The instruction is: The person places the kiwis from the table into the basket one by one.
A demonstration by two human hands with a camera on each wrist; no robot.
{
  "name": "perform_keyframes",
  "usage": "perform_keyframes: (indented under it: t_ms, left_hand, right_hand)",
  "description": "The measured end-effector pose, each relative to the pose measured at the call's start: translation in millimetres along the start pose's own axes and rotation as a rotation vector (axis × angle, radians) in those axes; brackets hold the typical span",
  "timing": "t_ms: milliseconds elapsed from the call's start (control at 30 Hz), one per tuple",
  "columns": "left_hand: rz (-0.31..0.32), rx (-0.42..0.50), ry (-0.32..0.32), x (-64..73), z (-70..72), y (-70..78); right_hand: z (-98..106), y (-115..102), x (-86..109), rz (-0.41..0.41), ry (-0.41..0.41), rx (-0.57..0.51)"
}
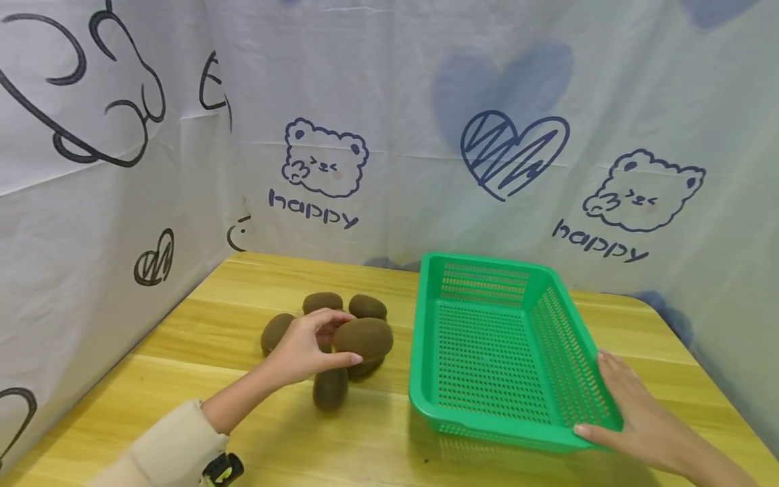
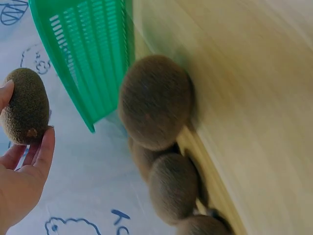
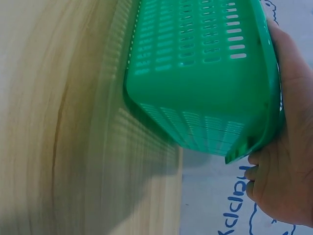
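My left hand [image 1: 304, 348] pinches a brown fuzzy kiwi [image 1: 366, 338] between thumb and fingers, above the other kiwis. In the left wrist view this held kiwi [image 2: 27, 107] is raised off the table, at the left edge. Several more kiwis lie grouped on the table under and around the hand, among them a near kiwi [image 1: 331, 389] and a left kiwi [image 1: 276, 333]. On the right, my right hand [image 1: 645, 419] grips the rim of a green plastic basket [image 1: 416, 338] at its near right corner. Nothing lies inside the basket.
The wooden table [image 1: 213, 325] carries the basket just right of the kiwis. A white cloth [image 1: 414, 210] with drawn bears and hearts hangs behind the table and along its left side. A dark watch [image 1: 222, 468] shows by the left sleeve.
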State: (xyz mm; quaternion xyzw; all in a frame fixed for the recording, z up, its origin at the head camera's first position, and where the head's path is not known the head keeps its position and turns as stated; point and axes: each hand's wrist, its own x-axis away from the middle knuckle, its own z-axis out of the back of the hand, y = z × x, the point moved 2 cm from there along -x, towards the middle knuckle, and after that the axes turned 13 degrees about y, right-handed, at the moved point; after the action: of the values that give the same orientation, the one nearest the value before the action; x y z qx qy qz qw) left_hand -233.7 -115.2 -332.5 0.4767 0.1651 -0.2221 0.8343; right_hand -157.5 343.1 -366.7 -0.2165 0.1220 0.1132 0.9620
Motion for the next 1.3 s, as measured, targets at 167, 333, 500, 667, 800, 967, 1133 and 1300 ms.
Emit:
perform_keyframes:
  t_ms: [167,333,500,667,800,967,1133,1300]
  left_hand:
    - [-0.012,0.031,-0.004,-5.6,-11.0,13.9]
    - [-0.05,0.018,-0.011,-11.3,-22.3,22.7]
    - [-0.106,0.016,-0.018,-17.0,-34.6,30.1]
    - [-0.109,0.035,-0.032,-22.1,-45.7,36.3]
    - [-0.088,0.052,-0.048,-25.1,-54.3,39.5]
    - [-0.075,0.076,-0.072,-28.2,-66.5,41.9]
    - [-0.099,0.062,-0.125,-33.3,-82.8,48.7]
    - [-0.133,-0.002,-0.198,-37.7,-100.3,56.7]
  right_hand:
    - [0,3,1.6,0.021,0.005,0.052]
    - [0,5,0.6,0.034,0.007,0.09]
    - [0,4,-1.3,0.053,0.011,0.113]
    - [1,1,-2.5,0.048,0.004,0.118]
    - [1,0,-2.7,0.065,0.013,0.126]
    - [1,-1,-4.3,0.091,0.032,0.136]
    - [0,0,-5.9,0.079,0.019,0.117]
    - [0,2,-7.1,0.078,0.012,0.109]
